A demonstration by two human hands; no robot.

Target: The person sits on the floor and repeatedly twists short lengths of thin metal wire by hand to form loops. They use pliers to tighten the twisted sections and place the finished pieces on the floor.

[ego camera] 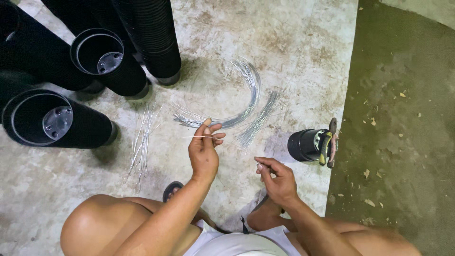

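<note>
Pinching a thin straight wire (199,137), the left hand (204,151) is sitting near frame centre, thumb and fingers closed on the strand, which is sticking out toward 9 o'clock from the fingertips. The right hand (277,179) is sitting at about 4 o'clock from the left, well apart from it, fingers curled with thumb and forefinger pressed together; what it is gripping, if anything, is too fine to tell.

A curved bundle of wire (246,95) is lying on the concrete floor (294,42) at 1 o'clock from the left hand, arcing down so its lower end is lying just beside the left fingertips. A loose bunch of short straight wires (259,118) is lying at 2 o'clock from the left hand, just beside the arc. Another scatter of cut wires (141,142) is lying at 9 o'clock, near the person's knee (95,223).

A small black pot (305,144) is lying on its side at 2 o'clock from the right hand, with pliers (328,143) resting across it, handles yellow-black and red. Stacks of black plastic pots (95,52) are filling the 10 to 11 o'clock corner, several tipped with open mouths facing the camera. A darker greenish floor strip (403,118) is running down the 3 o'clock side.
</note>
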